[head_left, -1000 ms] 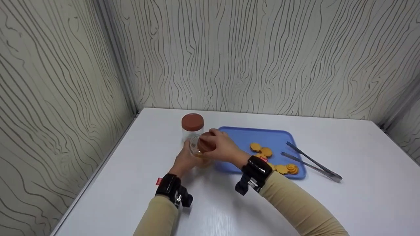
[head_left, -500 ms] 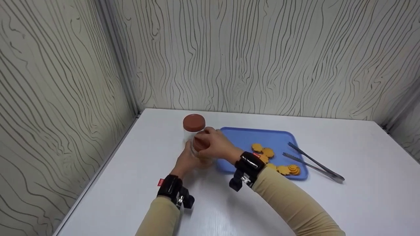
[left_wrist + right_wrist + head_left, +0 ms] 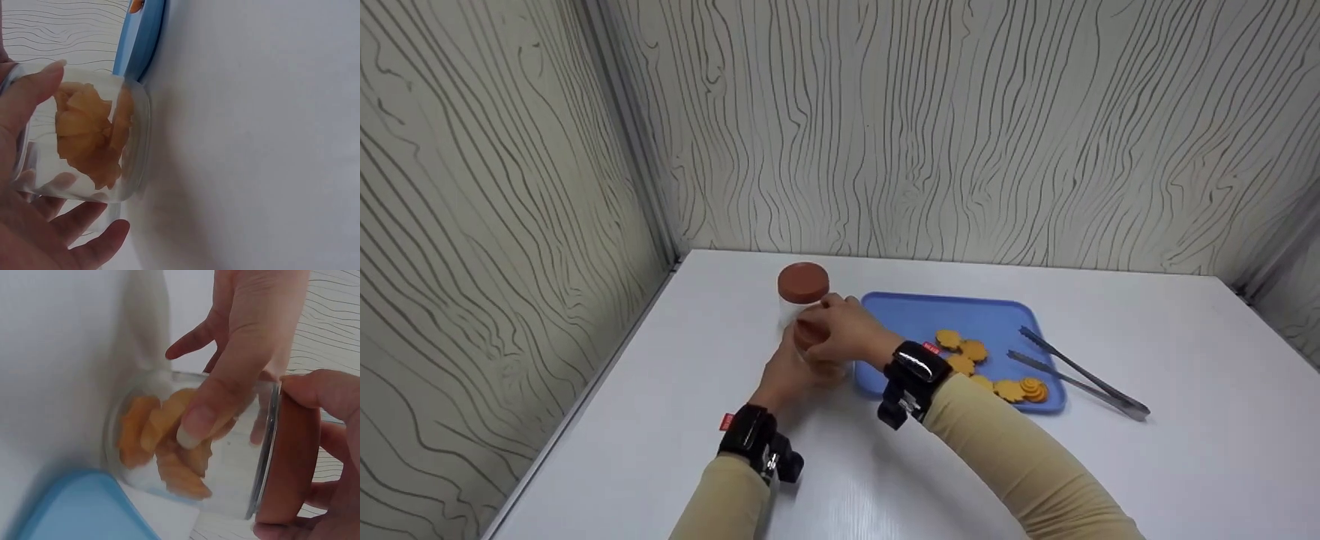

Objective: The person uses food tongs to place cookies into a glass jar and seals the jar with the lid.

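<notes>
My left hand (image 3: 786, 375) grips a clear jar (image 3: 236, 461) round its side, thumb on one side and fingers on the other. Inside the jar lie several orange-yellow scalloped pieces (image 3: 84, 126), like biscuits, gathered toward its bottom. On the jar's mouth sits a reddish-brown lid (image 3: 289, 461), which my right hand (image 3: 851, 334) holds by its rim with thumb and fingers. In the right wrist view the lid lies close along the glass rim. From the head view, my hands hide most of this jar.
Just behind stands a second jar with a reddish-brown lid (image 3: 803, 282). To the right is a blue tray (image 3: 900, 311) bearing several orange biscuit-like pieces (image 3: 973, 350). Metal tongs (image 3: 1087, 381) lie across the tray's right edge onto the white table (image 3: 1185, 360). Patterned walls (image 3: 930, 135) enclose the table.
A second ago the lid was tilted over the jar's partly uncovered mouth. My right hand has moved left with it, and the lid now covers the mouth. My left hand stays round the jar.
</notes>
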A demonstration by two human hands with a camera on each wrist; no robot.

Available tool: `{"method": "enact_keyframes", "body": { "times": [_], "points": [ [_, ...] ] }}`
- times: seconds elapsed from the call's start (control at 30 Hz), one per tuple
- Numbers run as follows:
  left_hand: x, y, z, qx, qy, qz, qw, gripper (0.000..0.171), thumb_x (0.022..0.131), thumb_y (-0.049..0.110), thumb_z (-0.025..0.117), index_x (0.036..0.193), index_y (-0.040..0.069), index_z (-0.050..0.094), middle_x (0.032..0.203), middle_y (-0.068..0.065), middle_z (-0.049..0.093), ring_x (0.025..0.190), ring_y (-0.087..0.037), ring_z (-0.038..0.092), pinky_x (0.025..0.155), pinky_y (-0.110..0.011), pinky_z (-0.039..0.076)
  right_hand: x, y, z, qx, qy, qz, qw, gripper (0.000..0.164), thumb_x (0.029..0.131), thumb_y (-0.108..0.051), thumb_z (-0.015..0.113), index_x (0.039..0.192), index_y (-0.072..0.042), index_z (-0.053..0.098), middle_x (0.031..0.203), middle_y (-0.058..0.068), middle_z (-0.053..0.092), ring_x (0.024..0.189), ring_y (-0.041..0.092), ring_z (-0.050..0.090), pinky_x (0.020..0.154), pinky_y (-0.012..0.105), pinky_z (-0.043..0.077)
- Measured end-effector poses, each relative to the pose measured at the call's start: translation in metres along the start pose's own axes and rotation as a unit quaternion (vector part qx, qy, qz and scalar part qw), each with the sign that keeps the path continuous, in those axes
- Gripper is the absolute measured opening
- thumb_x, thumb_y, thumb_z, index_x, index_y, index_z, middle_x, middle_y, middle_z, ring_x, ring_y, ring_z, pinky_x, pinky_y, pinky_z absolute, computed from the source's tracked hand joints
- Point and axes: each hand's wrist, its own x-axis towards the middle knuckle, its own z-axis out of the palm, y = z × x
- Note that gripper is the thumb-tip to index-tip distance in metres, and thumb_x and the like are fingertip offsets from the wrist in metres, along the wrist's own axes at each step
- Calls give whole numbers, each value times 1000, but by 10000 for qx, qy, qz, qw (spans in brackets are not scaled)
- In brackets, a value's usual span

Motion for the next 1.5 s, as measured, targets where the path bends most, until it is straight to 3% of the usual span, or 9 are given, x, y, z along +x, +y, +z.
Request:
{"method": "enact_keyframes", "body": {
  "times": [0.3, 0.47, 0.63, 0.8, 0.97, 1.1, 1.2, 1.37, 1.5],
  "points": [
    [3, -1, 0, -137, -118, 341, 9993, 111, 72, 20, 83, 154, 2, 10, 154, -17, 30, 136, -29, 36, 109, -46, 33, 9, -1, 20, -835, 567, 323, 9944, 71, 87, -63, 56, 141, -18, 51, 120, 20, 49, 102, 30, 48, 83, 45, 46],
    [6, -1, 2, 127, -136, 497, 9986, 110, 73, 19, 83, 154, -1, 12, 158, -18, 20, 141, -30, 28, 112, -48, 26, 10, 0, 29, -527, 551, 516, 9958, 83, 89, -68, 47, 146, -8, 42, 146, 22, 37, 128, 40, 38, 98, 64, 36],
    [8, -2, 2, 143, -112, 537, 9984, 108, 75, 21, 83, 152, -4, 12, 155, -23, 25, 140, -34, 30, 111, -48, 29, 4, 2, 25, 117, 221, 387, 9989, 76, 97, -53, 46, 152, -3, 28, 160, 17, 12, 142, 45, 14, 101, 70, 28],
    [5, -5, 0, 16, 66, 403, 9992, 104, 73, 17, 83, 150, -6, 15, 149, -28, 33, 135, -38, 36, 108, -50, 34, -8, 3, 21, 664, -69, -80, 9977, 68, 98, -30, 49, 152, 1, 23, 158, 25, 11, 139, 48, 15, 107, 58, 29],
    [4, -3, 1, 72, 112, 118, 9998, 103, 75, 22, 82, 150, -6, 17, 147, -28, 37, 133, -38, 39, 106, -50, 35, -13, 2, 25, -309, 474, -215, 9982, 62, 99, -40, 49, 149, -5, 37, 148, 28, 30, 128, 46, 33, 102, 55, 37],
    [4, -1, 5, 265, 124, 59, 9996, 102, 76, 22, 81, 150, -6, 16, 146, -27, 37, 131, -37, 41, 106, -50, 36, -9, -3, 37, -1281, 1313, 269, 9827, 67, 93, -59, 49, 142, -13, 50, 128, 24, 46, 110, 37, 45, 87, 52, 44],
    [2, -1, 6, 425, 177, 118, 9989, 96, 78, 18, 79, 149, -8, 18, 147, -29, 36, 132, -38, 40, 107, -51, 35, -6, -11, 44, -1314, 1525, 668, 9773, 73, 92, -65, 45, 141, -11, 49, 131, 25, 46, 117, 40, 45, 88, 58, 42],
    [-1, -1, 5, 300, 255, 188, 9990, 92, 81, 12, 75, 149, -9, 17, 151, -29, 29, 138, -40, 31, 110, -52, 29, -2, -19, 41, -136, 884, 927, 9917, 69, 99, -46, 42, 151, -3, 29, 156, 25, 18, 139, 49, 18, 97, 73, 29],
    [0, -1, 3, 302, 281, 143, 9990, 95, 80, 14, 77, 149, -7, 16, 150, -29, 30, 137, -40, 32, 109, -52, 31, -4, -16, 30, 259, 297, 626, 9973, 65, 101, -30, 45, 152, 2, 22, 155, 29, 15, 137, 51, 16, 102, 63, 34]
  ]
}}
